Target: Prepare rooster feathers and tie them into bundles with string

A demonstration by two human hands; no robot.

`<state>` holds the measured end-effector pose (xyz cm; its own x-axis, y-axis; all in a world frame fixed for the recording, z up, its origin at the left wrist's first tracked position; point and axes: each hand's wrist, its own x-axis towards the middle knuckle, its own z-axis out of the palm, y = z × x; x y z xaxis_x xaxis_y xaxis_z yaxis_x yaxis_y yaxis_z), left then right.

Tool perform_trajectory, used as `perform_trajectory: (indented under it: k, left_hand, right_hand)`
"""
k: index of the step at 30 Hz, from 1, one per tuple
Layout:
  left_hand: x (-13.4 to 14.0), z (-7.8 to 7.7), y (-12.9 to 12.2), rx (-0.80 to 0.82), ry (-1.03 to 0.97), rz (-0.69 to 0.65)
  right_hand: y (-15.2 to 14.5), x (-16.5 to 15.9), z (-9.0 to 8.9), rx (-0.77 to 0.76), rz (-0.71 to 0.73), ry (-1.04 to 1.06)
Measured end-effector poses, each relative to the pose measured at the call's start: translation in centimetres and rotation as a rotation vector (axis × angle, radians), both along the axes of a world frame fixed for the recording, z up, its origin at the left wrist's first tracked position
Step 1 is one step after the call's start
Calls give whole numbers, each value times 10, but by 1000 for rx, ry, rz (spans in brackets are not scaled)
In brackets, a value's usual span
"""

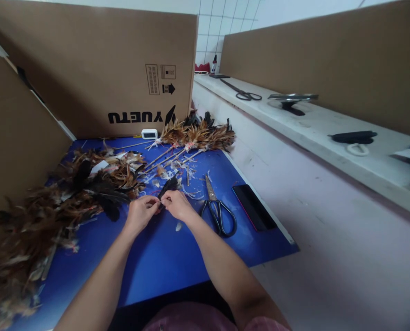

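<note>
Over the middle of the blue table, my left hand (143,212) and my right hand (177,205) meet with fingertips pinched together. Between them are black feathers (169,185), their tips pointing away from me; both hands grip them at the quill end. The exact hold of the fingertips is too small to make out. Just right of my right hand lie large black-handled scissors (217,209), blades pointing away. Brown and black loose feathers (101,181) are heaped to the left of my hands. Beyond them lie several feather bundles on sticks (194,135), tied near the quills.
A phone (253,208) lies near the right edge of the blue tabletop (163,271). Cardboard panels (87,69) wall the back and left. A small white digital device (149,134) sits at the back. On the right ledge (322,138) are other scissors (248,95) and a stand (292,103).
</note>
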<state>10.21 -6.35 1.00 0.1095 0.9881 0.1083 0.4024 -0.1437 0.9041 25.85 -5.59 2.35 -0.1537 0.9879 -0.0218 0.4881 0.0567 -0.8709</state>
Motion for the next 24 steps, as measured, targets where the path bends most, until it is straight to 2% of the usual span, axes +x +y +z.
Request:
perform_trajectory:
  k: [4, 11, 15, 19, 24]
  left_hand:
    - [1, 2, -1, 6, 52, -3]
    - [0, 1, 0, 17, 114, -37]
    - [-1, 1, 1, 166, 193, -70]
    - [-1, 0, 2, 317, 177, -90]
    - [-2, -3, 3, 359, 195, -90]
  right_hand:
    - [3, -2, -10, 95, -20, 53]
    - [8, -3, -19, 86, -29, 156]
    - [10, -3, -22, 83, -39, 225]
    - [10, -4, -20, 23, -38, 300]
    - [9, -4, -18, 0, -52, 288]
